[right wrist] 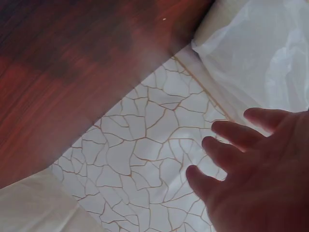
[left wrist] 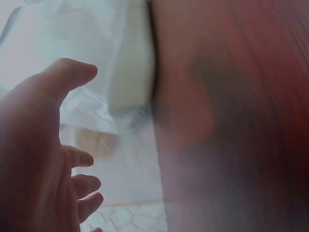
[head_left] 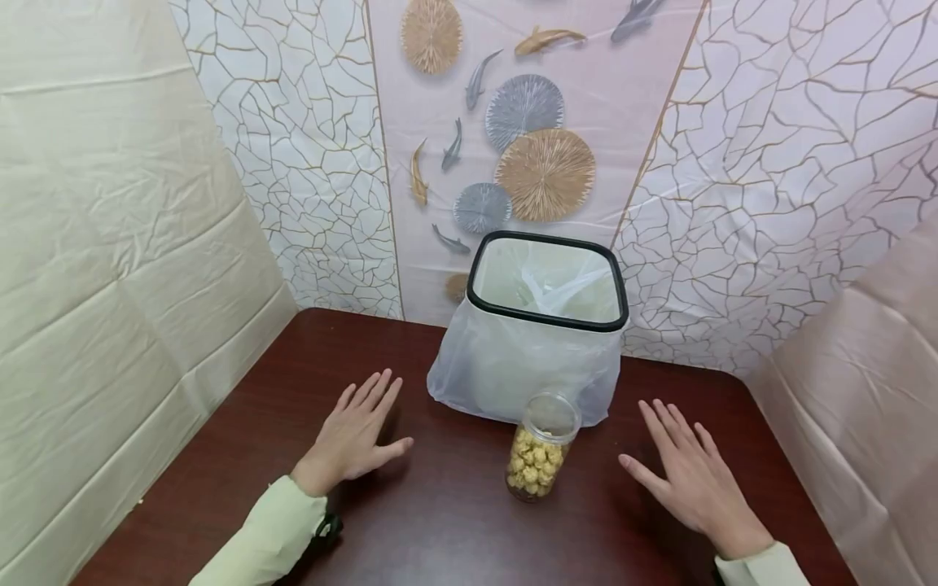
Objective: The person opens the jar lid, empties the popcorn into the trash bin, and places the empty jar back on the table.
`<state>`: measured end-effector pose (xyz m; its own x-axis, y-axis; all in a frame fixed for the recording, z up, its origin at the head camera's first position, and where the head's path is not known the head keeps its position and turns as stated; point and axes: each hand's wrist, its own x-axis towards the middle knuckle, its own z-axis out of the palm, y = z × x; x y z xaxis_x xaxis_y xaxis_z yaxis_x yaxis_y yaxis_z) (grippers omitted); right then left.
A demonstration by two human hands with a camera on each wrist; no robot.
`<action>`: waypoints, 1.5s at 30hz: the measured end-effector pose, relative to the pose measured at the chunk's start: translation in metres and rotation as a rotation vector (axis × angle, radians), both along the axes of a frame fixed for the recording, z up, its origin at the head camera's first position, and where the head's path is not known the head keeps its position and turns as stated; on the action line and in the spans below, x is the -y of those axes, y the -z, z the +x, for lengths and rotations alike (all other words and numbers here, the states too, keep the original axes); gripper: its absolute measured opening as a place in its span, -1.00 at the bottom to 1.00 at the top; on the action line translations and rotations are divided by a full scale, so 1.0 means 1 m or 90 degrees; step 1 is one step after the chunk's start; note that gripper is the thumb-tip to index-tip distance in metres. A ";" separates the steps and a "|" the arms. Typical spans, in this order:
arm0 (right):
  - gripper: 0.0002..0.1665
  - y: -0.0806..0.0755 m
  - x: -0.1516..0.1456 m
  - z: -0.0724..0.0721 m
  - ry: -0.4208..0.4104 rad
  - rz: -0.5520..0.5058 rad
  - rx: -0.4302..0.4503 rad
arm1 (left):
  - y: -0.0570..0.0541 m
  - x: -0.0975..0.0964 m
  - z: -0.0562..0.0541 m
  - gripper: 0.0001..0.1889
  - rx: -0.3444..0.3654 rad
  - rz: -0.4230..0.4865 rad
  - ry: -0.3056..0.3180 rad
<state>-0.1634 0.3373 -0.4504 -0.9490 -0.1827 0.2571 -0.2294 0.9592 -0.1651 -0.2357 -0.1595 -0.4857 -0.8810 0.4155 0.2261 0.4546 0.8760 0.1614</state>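
Printed fabric with gold crackle lines and fish is forming the backdrop [head_left: 330, 163] beyond the far edge of the dark red table [head_left: 432, 529], and cream curtains [head_left: 110, 244] are closing in the left and right sides. I am keeping both hands wide, fingers straight and thumbs apart, with nothing in either: the left hand [head_left: 353, 438] is lying to the left, the right hand [head_left: 692, 480] to the right. Whether my palms are touching the table, I cannot tell.

Between them, the clear jar [head_left: 542, 446] is standing upright just in front of the black-rimmed waste bin [head_left: 543, 318], closer to the right hand. It is holding yellow popcorn [head_left: 536, 468]; whether a clear lid is sitting on top, I cannot make out. The bin is wearing a translucent liner [head_left: 453, 378], its skirt spreading onto the table.

As I judge it, no handling is under way: the popcorn is sitting in the jar, and neither hand is gripping anything. Bare table is leaving me generous room left of the jar; on the right, the table edge is running near my hand, and the bin is blocking the far side.
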 end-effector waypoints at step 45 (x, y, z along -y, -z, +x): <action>-0.14 -0.052 0.101 -0.035 -0.289 -0.204 -0.125 | 0.006 -0.176 -0.001 -0.09 0.325 0.614 0.331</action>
<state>-0.1986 0.2365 -0.3986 -0.7227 -0.4438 0.5299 -0.6611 0.6674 -0.3427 -0.2367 0.0167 -0.4916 -0.7371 0.5988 0.3132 0.4103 0.0283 0.9115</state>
